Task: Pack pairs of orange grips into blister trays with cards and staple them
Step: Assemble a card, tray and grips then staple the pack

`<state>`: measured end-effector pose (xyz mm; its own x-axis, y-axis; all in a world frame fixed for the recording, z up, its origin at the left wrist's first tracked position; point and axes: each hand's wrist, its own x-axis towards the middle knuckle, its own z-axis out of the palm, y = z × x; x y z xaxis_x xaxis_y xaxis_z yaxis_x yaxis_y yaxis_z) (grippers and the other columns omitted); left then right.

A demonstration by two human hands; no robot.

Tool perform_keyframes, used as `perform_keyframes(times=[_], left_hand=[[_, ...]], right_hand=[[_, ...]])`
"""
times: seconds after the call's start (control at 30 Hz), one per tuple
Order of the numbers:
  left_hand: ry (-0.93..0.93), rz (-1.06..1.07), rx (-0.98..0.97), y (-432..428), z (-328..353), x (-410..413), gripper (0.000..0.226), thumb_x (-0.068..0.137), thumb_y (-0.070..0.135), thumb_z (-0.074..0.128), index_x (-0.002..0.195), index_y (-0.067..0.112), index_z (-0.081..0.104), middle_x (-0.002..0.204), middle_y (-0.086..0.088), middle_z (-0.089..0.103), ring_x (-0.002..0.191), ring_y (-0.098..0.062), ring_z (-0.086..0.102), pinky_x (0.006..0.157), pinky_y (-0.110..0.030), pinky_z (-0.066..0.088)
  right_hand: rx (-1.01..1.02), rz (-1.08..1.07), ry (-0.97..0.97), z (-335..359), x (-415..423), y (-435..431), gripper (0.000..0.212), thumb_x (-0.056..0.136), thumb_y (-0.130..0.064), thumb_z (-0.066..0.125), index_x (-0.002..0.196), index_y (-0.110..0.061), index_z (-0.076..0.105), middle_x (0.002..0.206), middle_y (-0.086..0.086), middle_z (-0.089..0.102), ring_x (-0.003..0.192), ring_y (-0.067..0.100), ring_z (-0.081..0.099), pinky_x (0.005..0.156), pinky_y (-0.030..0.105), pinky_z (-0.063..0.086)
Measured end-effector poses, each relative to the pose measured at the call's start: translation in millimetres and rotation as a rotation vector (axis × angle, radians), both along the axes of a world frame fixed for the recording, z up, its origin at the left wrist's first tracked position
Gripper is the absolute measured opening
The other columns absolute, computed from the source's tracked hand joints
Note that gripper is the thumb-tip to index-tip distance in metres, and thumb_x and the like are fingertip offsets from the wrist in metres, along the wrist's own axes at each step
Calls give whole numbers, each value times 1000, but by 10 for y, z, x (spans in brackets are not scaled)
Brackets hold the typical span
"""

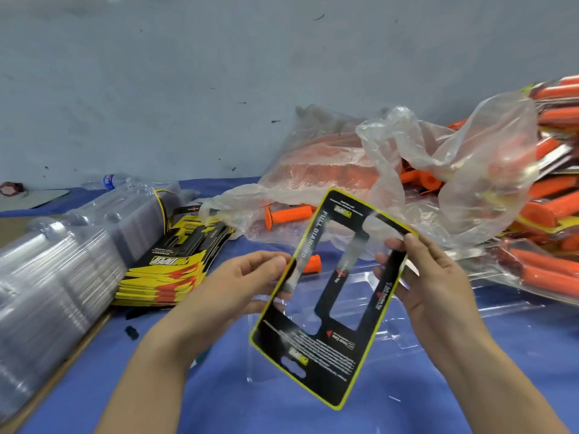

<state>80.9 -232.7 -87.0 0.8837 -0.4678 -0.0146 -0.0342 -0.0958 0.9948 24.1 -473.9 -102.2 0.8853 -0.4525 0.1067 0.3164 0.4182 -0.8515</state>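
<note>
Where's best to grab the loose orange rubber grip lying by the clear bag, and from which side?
Take the orange rubber grip round mid-barrel, from above, fingers across it. It lies on its side on the blue cloth, flange at its left-hand end, its right end at the edge of the held black-and-yellow card.

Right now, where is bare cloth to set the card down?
Bare blue cloth at the near edge, in front of the clear blister tray; also far right, below the packed packs. Crowded: card stack and tray stack left, grip bags behind.
</note>
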Motion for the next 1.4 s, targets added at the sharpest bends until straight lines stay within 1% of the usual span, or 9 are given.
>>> perform_keyframes(times=[0.1, 0.3, 0.43, 0.57, 0.7, 0.87, 1.0, 1.1, 1.4], left_hand=[[50, -45, 81, 33, -71, -31, 29, 85, 45, 71, 111, 33, 71, 111, -2, 72, 102, -18, 70, 88, -34, 57], [61, 117, 26, -127, -176, -71, 17, 94, 13, 63, 109, 17, 69, 99, -5, 74, 90, -16, 72, 70, -28, 59], [-207, 386, 124, -134, -182, 49, 18, 98, 11, 56, 102, 21, 70, 90, -4, 73, 73, -11, 68, 58, -23, 54], [-466, 447, 438, -50, -248, 142, 23, 101, 17, 50, 100, 30, 70, 76, 2, 70, 60, -13, 62, 53, -26, 45], [-524, 422, 562, -74, -302, 179, 26, 102, 14, 48, 109, 25, 69, 57, 9, 49, 35, -7, 46, 38, -16, 32], [-533, 409, 664, -122, -283, 198, 27, 103, 17, 46, 114, 27, 68, 62, 11, 47, 46, -5, 46, 44, -17, 30], [-421, 367, 595, -137, -294, 206, 29, 103, 15, 44, 109, 28, 69, 45, 7, 50, 35, -8, 43, 38, -18, 27], [-348, 333, 584, -134, -303, 218, 29, 103, 17, 44, 103, 32, 69, 52, 9, 59, 47, -19, 53, 43, -24, 35], [-420, 354, 743, -130, -333, 227, 29, 103, 17, 44, 100, 33, 68, 47, 12, 49, 42, -2, 47, 43, -21, 29]], right_hand=[[182, -54, -18, 18, -3, -88, 12, 99, -18, 53, 99, -13, 64, 85, 2, 72, 67, 15, 69, 63, 27, 58], [402, -82, -45, 22, 17, -165, 18, 101, -16, 49, 114, -7, 57, 77, 3, 71, 69, 16, 71, 63, 25, 58], [61, -69, 88, 0, -45, -206, 19, 98, -24, 53, 104, -17, 69, 87, 0, 73, 79, 17, 72, 61, 23, 57], [-386, -244, 116, -43, -96, -274, 20, 100, -27, 47, 102, -27, 67, 88, -9, 73, 82, 10, 69, 71, 24, 54], [-965, -403, 170, -158, -115, -382, 21, 98, -20, 49, 113, -28, 62, 104, -10, 66, 98, 12, 59, 85, 33, 45], [-1466, -484, 281, -303, -106, -419, 22, 92, -10, 56, 109, -18, 68, 105, 4, 65, 96, 31, 56, 86, 46, 43], [-1570, -449, 307, -368, -112, -414, 19, 91, -11, 59, 104, -20, 70, 105, 3, 65, 94, 31, 57, 87, 44, 43], [-1618, -419, 315, -398, -114, -413, 17, 92, -13, 59, 103, -21, 71, 106, 1, 64, 93, 30, 56, 90, 42, 42], [-1639, -421, 317, -424, -127, -442, 23, 89, -7, 60, 104, -20, 71, 106, 3, 64, 88, 33, 58, 86, 43, 44]])
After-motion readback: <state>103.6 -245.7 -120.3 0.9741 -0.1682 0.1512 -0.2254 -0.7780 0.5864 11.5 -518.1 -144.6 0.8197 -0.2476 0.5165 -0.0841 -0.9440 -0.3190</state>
